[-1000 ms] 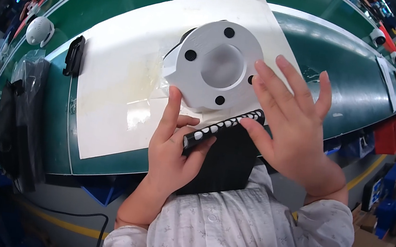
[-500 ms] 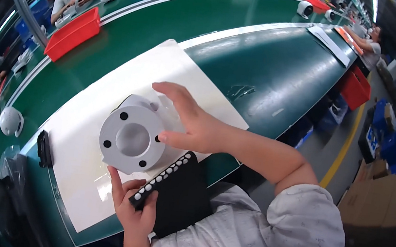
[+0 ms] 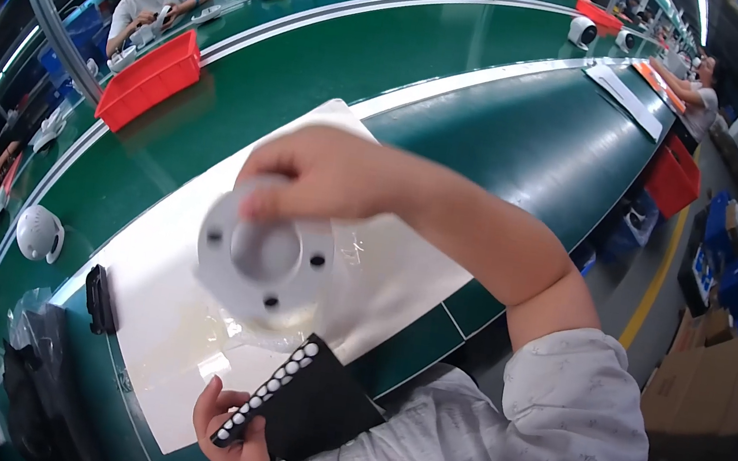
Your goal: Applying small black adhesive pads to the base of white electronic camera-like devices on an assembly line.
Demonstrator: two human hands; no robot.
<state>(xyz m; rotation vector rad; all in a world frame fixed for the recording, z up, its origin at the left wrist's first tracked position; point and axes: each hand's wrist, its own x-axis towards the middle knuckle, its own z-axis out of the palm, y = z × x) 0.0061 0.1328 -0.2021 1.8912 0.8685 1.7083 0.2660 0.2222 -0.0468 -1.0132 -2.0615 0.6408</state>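
Our right hand (image 3: pixel 316 172) pinches one side of the white round housing (image 3: pixel 261 258) over the pale mat (image 3: pixel 157 319) on the worktop (image 3: pixel 502 141), our left grips a dot-edged black sheet (image 3: pixel 317 410), and that lopsided hold could let the housing tip or slip.

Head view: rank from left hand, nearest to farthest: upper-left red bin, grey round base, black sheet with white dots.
1. Black sheet: pinched in the left hand.
2. Grey round base: ahead, partly under the right hand.
3. Red bin: far off, upper left.
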